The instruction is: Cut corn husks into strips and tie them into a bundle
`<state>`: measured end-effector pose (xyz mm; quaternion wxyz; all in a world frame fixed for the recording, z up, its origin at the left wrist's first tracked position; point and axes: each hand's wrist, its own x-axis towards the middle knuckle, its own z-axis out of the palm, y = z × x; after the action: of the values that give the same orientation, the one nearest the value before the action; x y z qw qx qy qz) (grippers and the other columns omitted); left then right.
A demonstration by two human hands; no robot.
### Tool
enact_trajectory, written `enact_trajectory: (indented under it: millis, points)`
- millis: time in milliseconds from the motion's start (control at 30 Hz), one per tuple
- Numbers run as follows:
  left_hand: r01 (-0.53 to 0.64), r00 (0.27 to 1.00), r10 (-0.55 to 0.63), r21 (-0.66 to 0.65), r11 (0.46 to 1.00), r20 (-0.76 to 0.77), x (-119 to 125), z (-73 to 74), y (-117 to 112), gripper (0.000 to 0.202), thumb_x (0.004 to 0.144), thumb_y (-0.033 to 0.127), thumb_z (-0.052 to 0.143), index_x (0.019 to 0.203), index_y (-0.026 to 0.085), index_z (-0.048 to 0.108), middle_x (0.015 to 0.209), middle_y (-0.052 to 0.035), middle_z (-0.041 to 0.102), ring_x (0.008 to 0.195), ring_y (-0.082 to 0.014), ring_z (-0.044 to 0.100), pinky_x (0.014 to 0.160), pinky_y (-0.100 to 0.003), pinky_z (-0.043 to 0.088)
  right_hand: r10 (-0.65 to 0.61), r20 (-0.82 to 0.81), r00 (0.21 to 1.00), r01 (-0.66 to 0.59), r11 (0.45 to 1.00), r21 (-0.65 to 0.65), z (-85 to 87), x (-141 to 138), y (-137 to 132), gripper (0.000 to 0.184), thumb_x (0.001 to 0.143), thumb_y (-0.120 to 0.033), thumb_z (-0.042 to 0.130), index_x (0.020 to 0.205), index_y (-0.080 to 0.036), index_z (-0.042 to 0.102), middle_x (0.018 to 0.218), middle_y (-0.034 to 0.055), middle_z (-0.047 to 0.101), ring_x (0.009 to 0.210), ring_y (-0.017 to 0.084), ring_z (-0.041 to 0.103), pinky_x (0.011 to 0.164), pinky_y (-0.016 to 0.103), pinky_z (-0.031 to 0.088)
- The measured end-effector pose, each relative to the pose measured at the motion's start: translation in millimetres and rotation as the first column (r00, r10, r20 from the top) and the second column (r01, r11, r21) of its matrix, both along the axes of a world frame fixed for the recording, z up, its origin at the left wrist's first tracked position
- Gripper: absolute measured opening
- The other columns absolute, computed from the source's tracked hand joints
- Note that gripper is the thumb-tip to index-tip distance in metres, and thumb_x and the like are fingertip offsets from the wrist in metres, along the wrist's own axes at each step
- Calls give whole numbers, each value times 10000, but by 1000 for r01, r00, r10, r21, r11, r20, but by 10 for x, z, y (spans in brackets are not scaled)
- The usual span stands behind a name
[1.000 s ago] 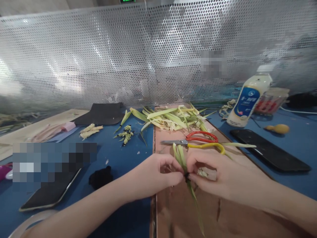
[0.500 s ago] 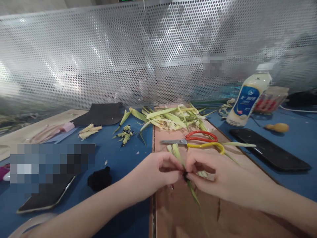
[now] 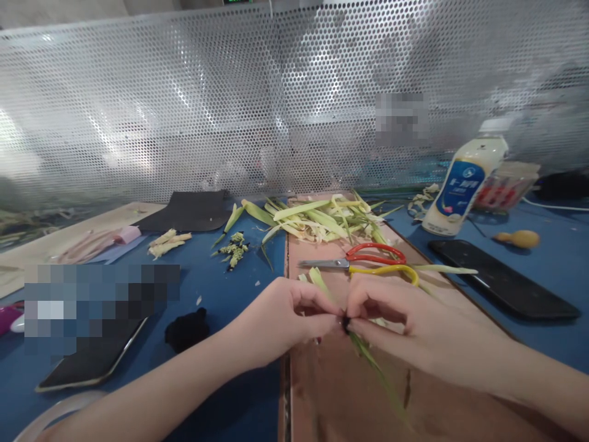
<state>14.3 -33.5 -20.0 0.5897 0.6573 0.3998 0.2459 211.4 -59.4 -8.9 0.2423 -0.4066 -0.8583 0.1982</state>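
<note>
Over the brown board (image 3: 340, 393), my left hand (image 3: 292, 316) pinches a green leaf strip (image 3: 319, 282) between thumb and fingertips. My right hand (image 3: 409, 325) pinches the same strip from the other side, its fingertips almost touching the left ones. A small black tie (image 3: 345, 324), perhaps thread, shows on the strip between the two pinches; the fingers partly hide it. Pale leaf ends stick out above my hands, while a narrow green tail hangs below. Just beyond lie scissors (image 3: 340, 263) with one red and one yellow handle, blades pointing left.
Farther back is a pile of pale green husk-like leaves (image 3: 317, 215). Small knotted green pieces (image 3: 234, 250) and a black bundle (image 3: 187, 330) lie left. On the right are a black phone (image 3: 501, 279), a bottle (image 3: 462, 184) and a small yellow gourd (image 3: 524, 239). A perforated metal screen (image 3: 230, 110) stands behind.
Both hands keep their pinch on the leaf strip and shift only slightly. The strip's pale upper ends have tipped a little to the left.
</note>
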Motion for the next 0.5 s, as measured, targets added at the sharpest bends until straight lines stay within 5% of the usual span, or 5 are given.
enact_trajectory:
  millis: [500]
  points:
    - [56,996,-51,-69,996,72,-53,33,6,97,738,272,696,780,186,707,714,43,690,598,-39,551,571,-142,417,-29,-45,999,30,999,25,64,-5,-3,116,809,-125,541,731,-208,519,687,-67,553,568,53,466,512,163,370]
